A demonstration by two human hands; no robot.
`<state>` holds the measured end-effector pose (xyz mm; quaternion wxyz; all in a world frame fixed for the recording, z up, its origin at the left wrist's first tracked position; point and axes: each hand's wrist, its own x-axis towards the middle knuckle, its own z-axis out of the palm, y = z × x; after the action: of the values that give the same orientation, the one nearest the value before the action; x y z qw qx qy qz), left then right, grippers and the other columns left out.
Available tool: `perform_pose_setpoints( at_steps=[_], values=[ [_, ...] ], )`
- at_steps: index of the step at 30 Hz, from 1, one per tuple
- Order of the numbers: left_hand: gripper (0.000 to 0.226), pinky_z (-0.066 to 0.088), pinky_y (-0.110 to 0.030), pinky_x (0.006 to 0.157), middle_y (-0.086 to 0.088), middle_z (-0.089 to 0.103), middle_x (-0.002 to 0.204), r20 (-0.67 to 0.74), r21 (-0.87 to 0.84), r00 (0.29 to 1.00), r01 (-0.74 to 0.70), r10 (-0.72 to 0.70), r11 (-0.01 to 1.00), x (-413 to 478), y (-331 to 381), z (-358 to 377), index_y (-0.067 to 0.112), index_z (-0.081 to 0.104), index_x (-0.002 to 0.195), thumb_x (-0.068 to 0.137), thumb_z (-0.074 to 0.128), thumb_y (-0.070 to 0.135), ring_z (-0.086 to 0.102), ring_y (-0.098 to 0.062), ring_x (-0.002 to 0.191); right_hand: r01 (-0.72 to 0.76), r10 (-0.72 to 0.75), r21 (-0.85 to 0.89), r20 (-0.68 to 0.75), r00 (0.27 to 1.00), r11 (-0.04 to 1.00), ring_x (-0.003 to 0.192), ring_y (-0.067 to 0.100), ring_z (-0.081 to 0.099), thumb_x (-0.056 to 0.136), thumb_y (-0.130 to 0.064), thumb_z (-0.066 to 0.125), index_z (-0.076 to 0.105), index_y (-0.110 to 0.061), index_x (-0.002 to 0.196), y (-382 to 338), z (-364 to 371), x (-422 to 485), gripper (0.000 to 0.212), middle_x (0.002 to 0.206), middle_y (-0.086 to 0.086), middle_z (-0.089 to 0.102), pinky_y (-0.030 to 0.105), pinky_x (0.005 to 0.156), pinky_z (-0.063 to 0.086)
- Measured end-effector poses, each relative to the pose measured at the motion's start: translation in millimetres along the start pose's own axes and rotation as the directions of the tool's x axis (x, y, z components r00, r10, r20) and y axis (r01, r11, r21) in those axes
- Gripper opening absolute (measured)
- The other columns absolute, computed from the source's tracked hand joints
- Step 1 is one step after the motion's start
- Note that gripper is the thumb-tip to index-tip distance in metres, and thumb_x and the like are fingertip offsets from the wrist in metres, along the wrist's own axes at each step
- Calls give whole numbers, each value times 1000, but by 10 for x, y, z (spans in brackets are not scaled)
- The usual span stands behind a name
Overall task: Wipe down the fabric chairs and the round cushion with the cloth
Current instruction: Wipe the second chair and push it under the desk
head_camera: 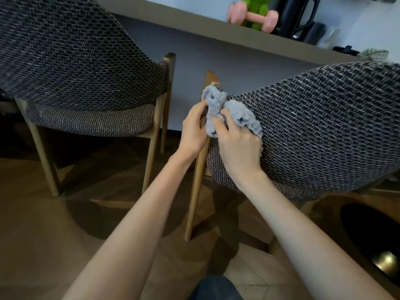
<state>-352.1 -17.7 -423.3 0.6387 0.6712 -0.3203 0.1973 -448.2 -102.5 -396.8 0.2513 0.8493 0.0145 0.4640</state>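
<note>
Cloth (231, 111): grey-lilac, bunched. Its long axis slants from upper left, just above the left fingertips, to lower right, past the right knuckles. It lies on the side edge of the right chair (324, 126) backrest, beside the wooden post (198, 169).
Left hand (192, 128): fingers curled into the cloth's left fold, gripping it.
Right hand (238, 146): fingers bent over the cloth's middle, gripping it against the weave.
Left chair (75, 72): well apart, left of both hands.
Pink dumbbell (252, 17): on the shelf (194, 24), far beyond the fingertips.
</note>
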Motion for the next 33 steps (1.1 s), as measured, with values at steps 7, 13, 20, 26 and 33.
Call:
perform_pose_setpoints(
  at_steps=[7, 13, 20, 26, 33],
  values=[
    [37, 42, -12, 86, 1, 58, 113, 105, 107, 987, 109, -120, 988, -270, -201, -36, 4, 56, 127, 90, 60, 3, 53, -10, 101, -21, 13, 59, 141, 990, 998, 52, 17, 63, 85, -15, 56, 70, -19, 100, -139, 56, -210, 20, 78, 1, 70, 26, 39, 43],
    [35, 43, -6, 81, 1, 62, 110, 238, 142, 952, 160, -190, 977, -805, -102, 79, 9, 60, 121, 87, 61, -1, 55, -4, 95, -30, -22, 209, 242, 970, 977, 61, 21, 67, 78, -15, 75, 70, -17, 103, -6, -32, -736, 26, 87, 5, 71, 27, 43, 47],
    [29, 44, -12, 87, 10, 59, 111, 103, 122, 991, -94, 82, 988, -921, 701, 118, 14, 65, 113, 84, 70, 11, 53, 2, 103, -320, 313, 581, 116, 943, 749, 113, 22, 52, 89, -8, 52, 64, -7, 118, 486, -623, -1071, 32, 120, 9, 58, 35, 95, 47],
    [34, 53, -30, 86, -4, 59, 112, 123, 30, 937, -333, 327, 943, -875, 1539, 489, 11, 62, 124, 91, 66, 15, 55, -10, 104, -330, 546, 664, -141, 826, 671, 117, 19, 50, 82, 13, 60, 63, 4, 111, 994, -1191, -1085, 30, 114, 16, 52, 32, 103, 46],
    [37, 43, -32, 101, -14, 47, 125, 54, 105, 886, -464, 461, 880, -680, 2112, 1191, 7, 60, 127, 91, 66, 12, 46, -20, 117, -433, 609, 575, -150, 779, 695, 119, 22, 48, 85, -6, 54, 63, -5, 115, 1877, -1474, -829, 31, 121, 14, 58, 30, 104, 37]
  ],
)
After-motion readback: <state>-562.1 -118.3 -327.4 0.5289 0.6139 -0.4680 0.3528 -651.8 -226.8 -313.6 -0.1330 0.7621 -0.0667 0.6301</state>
